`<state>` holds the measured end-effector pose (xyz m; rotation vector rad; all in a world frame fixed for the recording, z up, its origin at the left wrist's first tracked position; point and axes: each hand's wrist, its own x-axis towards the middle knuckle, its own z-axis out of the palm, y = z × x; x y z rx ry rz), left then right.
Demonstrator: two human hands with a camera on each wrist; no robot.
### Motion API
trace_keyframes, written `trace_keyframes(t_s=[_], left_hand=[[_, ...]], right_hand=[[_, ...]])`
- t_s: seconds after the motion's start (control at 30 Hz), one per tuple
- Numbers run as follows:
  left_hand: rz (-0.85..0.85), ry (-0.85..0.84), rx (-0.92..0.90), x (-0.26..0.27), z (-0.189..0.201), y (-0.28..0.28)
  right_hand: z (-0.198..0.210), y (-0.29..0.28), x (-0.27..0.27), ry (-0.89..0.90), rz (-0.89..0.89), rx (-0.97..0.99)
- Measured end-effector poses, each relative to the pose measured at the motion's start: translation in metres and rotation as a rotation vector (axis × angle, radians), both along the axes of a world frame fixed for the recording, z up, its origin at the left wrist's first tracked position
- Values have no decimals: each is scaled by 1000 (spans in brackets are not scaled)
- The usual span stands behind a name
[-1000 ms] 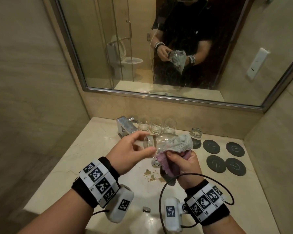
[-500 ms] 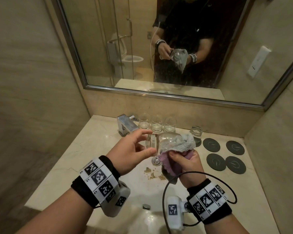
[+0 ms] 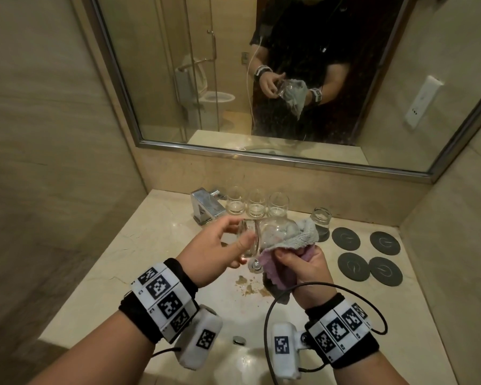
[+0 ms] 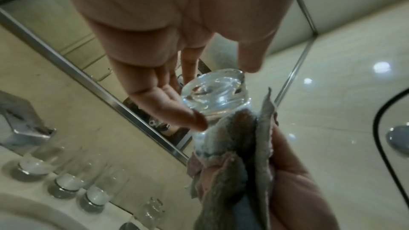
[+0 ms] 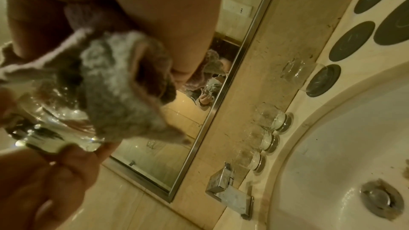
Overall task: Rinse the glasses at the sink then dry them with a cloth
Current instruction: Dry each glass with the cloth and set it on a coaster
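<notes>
Clear glass (image 3: 257, 232) on its side above the sink, grey-pink cloth (image 3: 290, 240) stuffed in.

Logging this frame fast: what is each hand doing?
Left hand: gripping the base of the glass.
Right hand: gripping the cloth wrapped over the glass.

No readable words, brands or numbers anywhere; wristbands (image 3: 165, 297) carry black-and-white square code markers, tiny characters beside them illegible; wrist cameras (image 3: 283, 346) carry one such marker each; round coasters (image 3: 345, 238) bear faint circular emblem, unreadable
</notes>
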<state>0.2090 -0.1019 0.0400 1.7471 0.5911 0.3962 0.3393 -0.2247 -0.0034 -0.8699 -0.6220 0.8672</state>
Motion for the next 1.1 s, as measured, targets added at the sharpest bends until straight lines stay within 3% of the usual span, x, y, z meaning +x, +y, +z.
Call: trace_keyframes(t_s=[0.1,0.23,0.3,0.57,0.97,1.1], left_hand=[[8,-42,-41,0,0,-1],[-74,-14,271,-4,-5,2],[-81,3,340,-4,-6,3],[-69,-29,78,-5,-2,3],[-44,-29,29,-1,-1,2],[16,18,-195,2,-6,-3]], right_hand=[[0,-1,0,-55,7,3],[2,-3,3,-44,116,-16],[0,-5,4,-17,181,-38],[5,-11,11,-84,232,-157],[12,-7,14,-63,186,-143],[10,-7,12,-88,159,-111]])
